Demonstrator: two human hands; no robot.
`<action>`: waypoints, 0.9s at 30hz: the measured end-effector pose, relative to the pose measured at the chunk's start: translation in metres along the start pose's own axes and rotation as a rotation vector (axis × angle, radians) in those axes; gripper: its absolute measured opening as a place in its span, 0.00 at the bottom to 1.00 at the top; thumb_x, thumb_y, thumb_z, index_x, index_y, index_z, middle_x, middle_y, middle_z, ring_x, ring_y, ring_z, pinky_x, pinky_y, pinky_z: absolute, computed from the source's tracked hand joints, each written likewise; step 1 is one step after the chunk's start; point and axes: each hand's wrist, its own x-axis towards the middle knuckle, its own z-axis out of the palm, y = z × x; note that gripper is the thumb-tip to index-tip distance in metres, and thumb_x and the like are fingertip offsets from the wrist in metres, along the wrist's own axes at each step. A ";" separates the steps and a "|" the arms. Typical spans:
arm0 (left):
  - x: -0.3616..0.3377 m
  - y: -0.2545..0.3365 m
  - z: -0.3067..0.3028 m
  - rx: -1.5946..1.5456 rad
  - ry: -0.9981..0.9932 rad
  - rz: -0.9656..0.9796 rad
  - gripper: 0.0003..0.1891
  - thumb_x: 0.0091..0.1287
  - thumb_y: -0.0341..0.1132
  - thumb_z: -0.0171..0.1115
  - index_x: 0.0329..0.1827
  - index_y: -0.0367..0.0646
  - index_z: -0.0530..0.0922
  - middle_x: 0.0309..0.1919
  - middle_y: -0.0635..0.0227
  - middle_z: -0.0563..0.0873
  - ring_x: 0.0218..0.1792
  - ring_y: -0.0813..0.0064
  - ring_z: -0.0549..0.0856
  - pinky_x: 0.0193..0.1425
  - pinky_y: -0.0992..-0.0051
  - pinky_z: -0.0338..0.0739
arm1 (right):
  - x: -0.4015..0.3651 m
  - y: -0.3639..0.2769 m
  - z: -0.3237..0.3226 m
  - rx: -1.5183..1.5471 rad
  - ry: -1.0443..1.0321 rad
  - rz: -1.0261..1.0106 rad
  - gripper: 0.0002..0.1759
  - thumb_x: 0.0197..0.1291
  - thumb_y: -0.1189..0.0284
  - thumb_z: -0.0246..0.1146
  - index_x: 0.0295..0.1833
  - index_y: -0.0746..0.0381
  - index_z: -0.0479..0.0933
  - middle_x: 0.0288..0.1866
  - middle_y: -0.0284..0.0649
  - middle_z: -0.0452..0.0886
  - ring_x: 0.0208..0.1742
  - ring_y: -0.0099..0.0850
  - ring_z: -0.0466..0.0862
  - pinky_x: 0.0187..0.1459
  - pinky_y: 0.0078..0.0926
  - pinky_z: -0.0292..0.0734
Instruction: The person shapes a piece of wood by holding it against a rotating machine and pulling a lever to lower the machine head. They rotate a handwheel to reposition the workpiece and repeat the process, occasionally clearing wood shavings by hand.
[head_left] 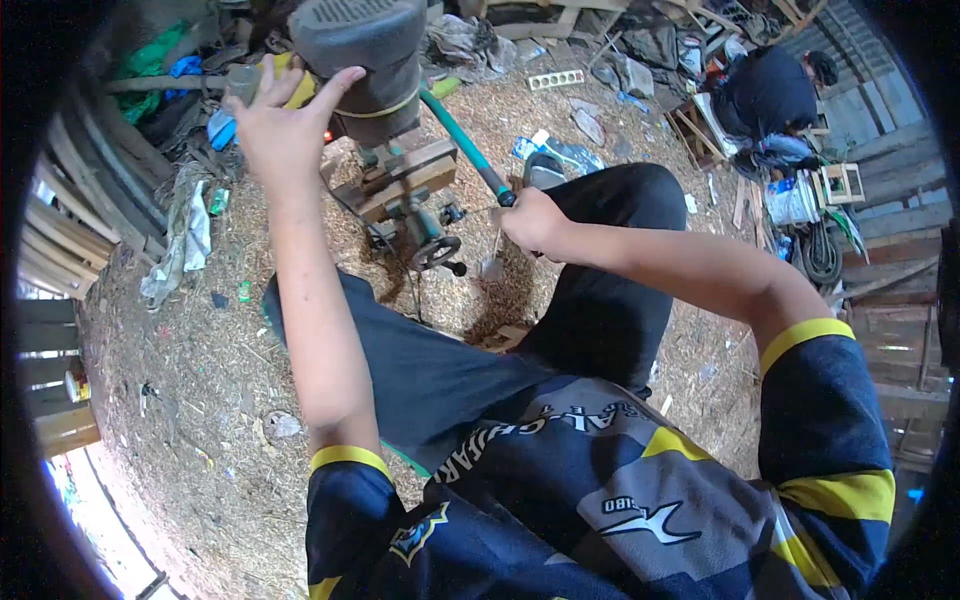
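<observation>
My left hand (283, 125) is raised at the upper left, fingers spread, its thumb overlapping the side of a large dark grey casing with vent slots (362, 40). My right hand (532, 222) is closed around the black end of a long green bar (465, 145), which slants up and left toward the casing. Below the casing sits a machine with wooden blocks (405, 180) and a small black handwheel (437, 253), between my legs and left of my right hand. Part of the bar's end is hidden in my fist.
Wood shavings (490, 300) cover the ground around the machine. A dark shoe (543, 171) shows beyond my right hand. Another person in dark clothing (765, 95) bends over at the upper right. Curved wood pieces (70, 235) lean at the left; scrap and cloth (465, 45) lie at the back.
</observation>
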 end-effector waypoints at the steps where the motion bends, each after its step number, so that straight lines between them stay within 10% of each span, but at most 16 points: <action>1: -0.003 0.000 0.003 -0.020 0.034 0.010 0.38 0.50 0.58 0.84 0.50 0.29 0.89 0.61 0.49 0.87 0.71 0.60 0.81 0.87 0.48 0.44 | 0.001 -0.001 -0.001 0.029 -0.005 -0.019 0.25 0.63 0.60 0.64 0.22 0.71 0.77 0.19 0.48 0.80 0.19 0.40 0.83 0.25 0.42 0.78; 7: -0.025 0.005 0.023 -0.020 0.120 0.097 0.43 0.60 0.57 0.78 0.71 0.34 0.78 0.68 0.44 0.82 0.72 0.49 0.78 0.81 0.50 0.60 | -0.009 -0.008 -0.007 0.287 -0.103 -0.018 0.18 0.66 0.61 0.66 0.35 0.65 0.72 0.20 0.35 0.74 0.14 0.27 0.71 0.18 0.33 0.65; 15: -0.030 0.014 0.027 -0.086 0.054 0.276 0.44 0.70 0.51 0.70 0.85 0.48 0.60 0.83 0.46 0.59 0.79 0.40 0.65 0.81 0.45 0.59 | -0.002 0.013 -0.005 1.245 -0.551 -0.123 0.23 0.70 0.72 0.62 0.65 0.58 0.62 0.34 0.40 0.78 0.22 0.28 0.77 0.22 0.29 0.73; 19: -0.035 0.011 0.038 -0.097 0.070 0.247 0.44 0.71 0.49 0.70 0.86 0.47 0.58 0.83 0.45 0.58 0.81 0.40 0.62 0.82 0.46 0.57 | -0.019 -0.003 -0.022 0.909 -0.409 -0.078 0.22 0.73 0.72 0.60 0.67 0.57 0.62 0.38 0.40 0.79 0.25 0.27 0.78 0.22 0.31 0.74; 22: -0.037 0.013 0.048 -0.123 0.111 0.254 0.43 0.71 0.47 0.70 0.86 0.46 0.58 0.83 0.44 0.58 0.81 0.41 0.62 0.83 0.47 0.56 | 0.006 -0.001 -0.035 0.926 -0.692 0.192 0.19 0.74 0.71 0.59 0.65 0.60 0.64 0.39 0.39 0.80 0.23 0.27 0.78 0.21 0.31 0.74; 27: -0.038 0.016 0.052 -0.278 0.158 0.149 0.35 0.75 0.39 0.66 0.82 0.44 0.64 0.82 0.45 0.63 0.80 0.49 0.65 0.81 0.55 0.59 | 0.008 -0.018 -0.005 0.256 -0.101 0.068 0.20 0.63 0.61 0.65 0.36 0.71 0.81 0.27 0.52 0.84 0.25 0.39 0.86 0.26 0.40 0.77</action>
